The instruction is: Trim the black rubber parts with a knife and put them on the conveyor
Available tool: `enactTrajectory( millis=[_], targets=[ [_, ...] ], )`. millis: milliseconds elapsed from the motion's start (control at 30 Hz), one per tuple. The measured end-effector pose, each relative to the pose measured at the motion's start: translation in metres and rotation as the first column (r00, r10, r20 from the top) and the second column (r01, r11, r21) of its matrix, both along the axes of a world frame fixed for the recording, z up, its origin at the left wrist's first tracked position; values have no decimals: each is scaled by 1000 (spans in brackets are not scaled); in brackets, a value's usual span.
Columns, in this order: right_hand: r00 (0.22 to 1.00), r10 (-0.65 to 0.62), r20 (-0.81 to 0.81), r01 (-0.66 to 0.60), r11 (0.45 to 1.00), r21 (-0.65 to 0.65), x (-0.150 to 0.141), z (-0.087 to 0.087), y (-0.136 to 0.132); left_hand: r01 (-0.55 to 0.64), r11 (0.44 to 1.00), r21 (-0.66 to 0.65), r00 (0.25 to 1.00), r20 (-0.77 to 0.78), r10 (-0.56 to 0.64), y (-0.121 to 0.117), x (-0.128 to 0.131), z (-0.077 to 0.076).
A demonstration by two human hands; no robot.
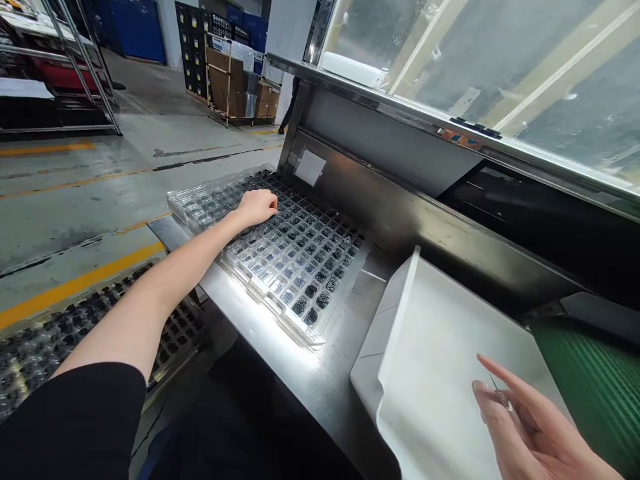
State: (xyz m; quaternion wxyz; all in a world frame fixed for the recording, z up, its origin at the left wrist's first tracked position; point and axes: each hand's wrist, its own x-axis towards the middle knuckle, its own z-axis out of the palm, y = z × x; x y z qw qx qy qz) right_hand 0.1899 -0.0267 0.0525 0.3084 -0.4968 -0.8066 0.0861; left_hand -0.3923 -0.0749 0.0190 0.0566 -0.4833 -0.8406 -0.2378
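Observation:
Over the far left part of a clear plastic blister tray [295, 267] is my left hand [257, 205], its fingers curled closed. Whatever those fingers hold, if anything, is hidden. Many of the tray's small pockets contain dark round parts [311, 291]. My right hand [533, 417] hovers above a white bin [445, 347], thumb and index finger apart. A thin pointed metal tool [499, 392] sticks out from between the fingers; its full shape is covered.
A steel bench [240, 313] carries the tray and bin. A green ribbed surface [595, 380] lies at the right. More filled trays [85, 320] stand low at the left. Behind the bench rises a metal panel [380, 200]; a cart with cardboard boxes [240, 80] stands farther back.

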Motion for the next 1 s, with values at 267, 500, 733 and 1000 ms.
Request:
enactTrajectory(
  millis=[267,500,733,1000],
  targets=[
    [989,150,8,-150,986,76,-6,11,-5,93,972,218,993,-90,-75,-6,27,33],
    [932,346,-108,-323,928,186,-26,7,-14,505,731,459,850,-116,-514,-1,123,71],
    [818,423,-391,-340,903,264,-27,12,-12,709,556,433,632,-41,-774,34,230,74],
    [566,353,-745,-311,928,204,-25,13,-15,949,223,-225,177,-207,-962,42,351,49]
  ],
)
